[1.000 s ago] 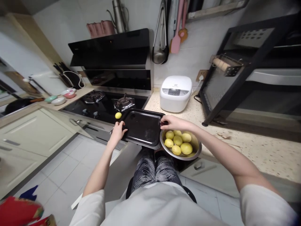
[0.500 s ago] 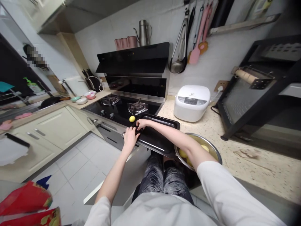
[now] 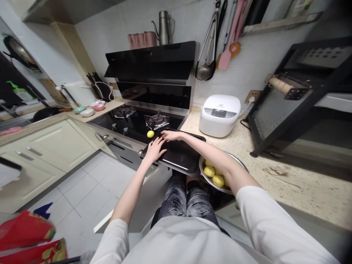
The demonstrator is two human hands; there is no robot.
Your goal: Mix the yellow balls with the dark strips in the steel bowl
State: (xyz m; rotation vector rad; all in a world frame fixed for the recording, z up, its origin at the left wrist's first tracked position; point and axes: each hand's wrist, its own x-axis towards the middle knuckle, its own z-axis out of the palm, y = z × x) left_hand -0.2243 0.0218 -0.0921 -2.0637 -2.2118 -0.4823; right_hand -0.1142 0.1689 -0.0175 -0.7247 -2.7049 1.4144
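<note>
A black rectangular baking tray [image 3: 180,156] lies at the front of the counter, partly over the hob. My left hand [image 3: 155,149] is spread over the tray's left end, its thumb apart from the fingers. Beside it my right hand [image 3: 171,135] reaches across with fingers stretched out at the tray's far left corner; it holds nothing that I can see. Just beyond the fingertips, a small yellow lemon-like piece [image 3: 150,134] rests on the hob. Under my right forearm stands a metal bowl [image 3: 202,177] with several yellow pieces [image 3: 218,180], partly hidden by the arm.
A white rice cooker [image 3: 219,115] stands behind the tray. The black gas hob [image 3: 134,126] has foil-lined burners. To the right is a large dark oven-like appliance [image 3: 302,121]. Small bowls [image 3: 87,113] sit on the left counter, and red bags [image 3: 26,231] lie at lower left.
My fingers, earlier bent together at the tray's left end, are now straightened and spread. More yellow pieces show in the bowl. The whole view has shifted slightly.
</note>
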